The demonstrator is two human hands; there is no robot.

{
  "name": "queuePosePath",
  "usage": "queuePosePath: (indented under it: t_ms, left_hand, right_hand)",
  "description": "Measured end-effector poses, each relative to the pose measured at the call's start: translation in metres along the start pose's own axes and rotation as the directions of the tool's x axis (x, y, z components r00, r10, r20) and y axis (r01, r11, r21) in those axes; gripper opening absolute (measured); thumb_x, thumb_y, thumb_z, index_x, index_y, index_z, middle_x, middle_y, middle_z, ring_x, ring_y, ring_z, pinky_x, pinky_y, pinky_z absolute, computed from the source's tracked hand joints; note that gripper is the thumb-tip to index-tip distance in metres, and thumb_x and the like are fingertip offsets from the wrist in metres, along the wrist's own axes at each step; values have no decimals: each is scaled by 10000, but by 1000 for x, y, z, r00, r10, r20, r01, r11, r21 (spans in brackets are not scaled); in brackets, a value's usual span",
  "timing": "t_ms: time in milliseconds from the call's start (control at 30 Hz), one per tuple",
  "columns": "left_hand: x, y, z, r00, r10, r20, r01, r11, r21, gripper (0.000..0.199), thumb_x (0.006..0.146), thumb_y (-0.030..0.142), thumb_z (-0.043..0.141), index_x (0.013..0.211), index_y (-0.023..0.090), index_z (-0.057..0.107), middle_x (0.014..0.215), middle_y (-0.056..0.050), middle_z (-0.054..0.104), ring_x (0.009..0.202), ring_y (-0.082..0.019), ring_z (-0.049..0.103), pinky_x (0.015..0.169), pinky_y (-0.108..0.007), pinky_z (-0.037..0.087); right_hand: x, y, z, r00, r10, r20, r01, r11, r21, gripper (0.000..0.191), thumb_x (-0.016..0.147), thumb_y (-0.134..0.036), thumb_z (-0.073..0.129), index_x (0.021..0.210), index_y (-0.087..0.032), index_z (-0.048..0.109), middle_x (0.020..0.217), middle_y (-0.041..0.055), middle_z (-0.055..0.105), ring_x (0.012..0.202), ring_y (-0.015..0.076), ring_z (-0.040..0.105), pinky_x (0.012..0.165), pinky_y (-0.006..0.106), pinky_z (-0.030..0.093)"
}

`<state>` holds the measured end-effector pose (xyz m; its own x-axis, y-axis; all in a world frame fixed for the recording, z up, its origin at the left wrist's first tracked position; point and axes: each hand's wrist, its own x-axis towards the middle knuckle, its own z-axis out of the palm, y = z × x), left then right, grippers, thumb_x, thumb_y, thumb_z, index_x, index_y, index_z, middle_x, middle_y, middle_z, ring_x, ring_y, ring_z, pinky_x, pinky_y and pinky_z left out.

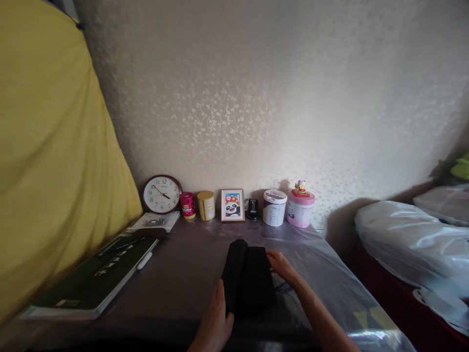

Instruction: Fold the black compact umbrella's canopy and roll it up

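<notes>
A black item [256, 278], folded and soft-looking like cloth or a pouch, lies at the front middle of the table; its exact kind is unclear. A raised fold runs along its left part. Against its left edge, my left hand [217, 315] is closed, thumb low and fingers partly hidden. At the upper right edge my right hand [280, 264] pinches the same item. Just below the right wrist, something small and dark [282, 286] shows beside the black item, too dim to name.
On the grey-covered table [183, 274], a dark green book [98, 274] lies left. Along the wall stand a clock [162, 194], red tin [188, 205], yellow tin [206, 205], panda picture frame [232, 205], white tub [274, 208] and pink tub [300, 209]. White bags [410, 244] sit right.
</notes>
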<state>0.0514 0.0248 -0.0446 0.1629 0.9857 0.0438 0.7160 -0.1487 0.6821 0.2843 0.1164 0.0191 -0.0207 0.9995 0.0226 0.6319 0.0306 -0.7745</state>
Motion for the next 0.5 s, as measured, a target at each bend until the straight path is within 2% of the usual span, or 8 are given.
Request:
queuePosePath:
  t_ms: [133,267,367,500]
  left_hand:
    - [-5,10,-3,1000,-5,6,5,999,52,761,703,78,375,1384,-1,45,1456,-211,199,1326,-203,257,1066,-316,256]
    - [-9,24,-12,998,-46,52,39,993,114,750,713,51,378,1380,-21,42,1447,-248,188,1296,-232,320,1034,-317,305]
    - [-10,31,-17,994,-74,76,64,989,131,751,716,32,382,1377,-37,33,1438,-263,197,1289,-248,332,1026,-319,317]
    - [-10,32,-19,996,-62,62,55,992,110,754,711,23,385,1379,-31,40,1436,-265,201,1256,-248,385,1011,-316,335]
  right_hand:
    - [-1,-9,0,992,-14,-123,-2,991,-133,328,849,-265,356,683,-167,621,658,48,635,655,162,591,600,245,427]
    - [-5,-11,7,976,-78,-203,36,979,-201,260,840,-337,434,792,-194,645,758,65,679,739,201,624,678,284,428]
    - [-6,-9,13,974,-71,-216,17,970,-242,218,798,-350,513,812,-173,639,760,75,680,738,213,620,660,290,428]
    - [-6,-16,13,986,-35,-166,3,982,-189,87,742,-207,546,680,-158,583,632,30,615,618,154,567,561,242,403]
